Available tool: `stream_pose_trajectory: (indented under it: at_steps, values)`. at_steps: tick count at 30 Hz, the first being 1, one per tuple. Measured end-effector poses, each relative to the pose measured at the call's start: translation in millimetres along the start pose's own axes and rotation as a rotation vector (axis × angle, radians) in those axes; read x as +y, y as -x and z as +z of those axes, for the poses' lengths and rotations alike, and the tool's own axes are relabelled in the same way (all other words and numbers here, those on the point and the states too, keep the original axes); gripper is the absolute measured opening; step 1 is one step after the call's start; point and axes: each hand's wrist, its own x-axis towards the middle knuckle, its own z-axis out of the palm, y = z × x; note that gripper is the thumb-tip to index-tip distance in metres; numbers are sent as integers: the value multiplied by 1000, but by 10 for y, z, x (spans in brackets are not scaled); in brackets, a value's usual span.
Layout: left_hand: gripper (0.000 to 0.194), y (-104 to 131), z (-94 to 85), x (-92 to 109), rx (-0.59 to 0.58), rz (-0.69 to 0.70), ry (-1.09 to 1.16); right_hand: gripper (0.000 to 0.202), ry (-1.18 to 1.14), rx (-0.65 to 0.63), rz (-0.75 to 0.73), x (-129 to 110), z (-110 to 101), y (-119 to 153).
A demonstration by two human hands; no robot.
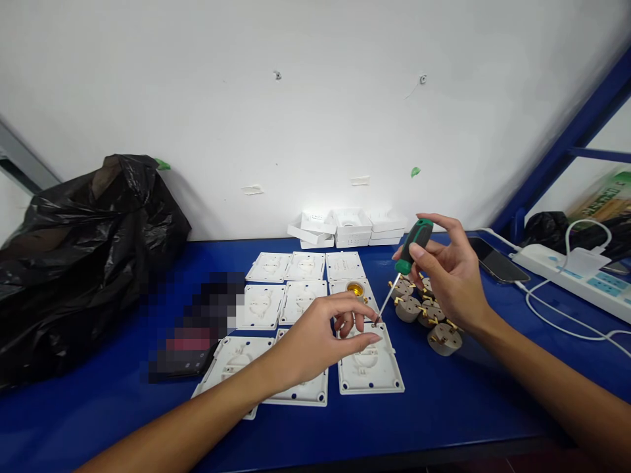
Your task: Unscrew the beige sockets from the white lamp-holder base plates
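My right hand [451, 279] grips the green-and-black handle of a screwdriver [413, 246], its shaft slanting down to the left. The tip meets a small dark piece, perhaps a screw, near the upper edge of a white square plastic plate [372, 378]. Over that plate reaches my left hand [328, 328], thumb and index finger apart, the index fingertip close beside the screwdriver tip. Behind it, another white plate [340, 287] bears a small round dish [355, 290] with a gold-coloured inside. Several similar plates [259, 305] lie in rows to the left, partly covered by my left hand and forearm.
Several round grey-beige parts with brass-coloured prongs [445, 338] sit right of the plates. White boxes [352, 230] stand against the wall. A black plastic bag [93, 230] fills the left side. At right are a phone [497, 259], a power strip [572, 272] and white cables [562, 332].
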Motion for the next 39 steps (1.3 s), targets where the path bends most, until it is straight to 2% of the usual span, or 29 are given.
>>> stream_pose_trajectory:
  at_steps: [8,34,39]
  values:
    - [12,-25,-18,-14,84,18,75,48,-38,19,20,3,0,-9]
    - [25,-29,-29,-50,117,49,4,46,22,-30,-23,-12,44,34]
    - [25,-24,-22,-45,128,38,-54,46,31,-71,-97,-60,51,79]
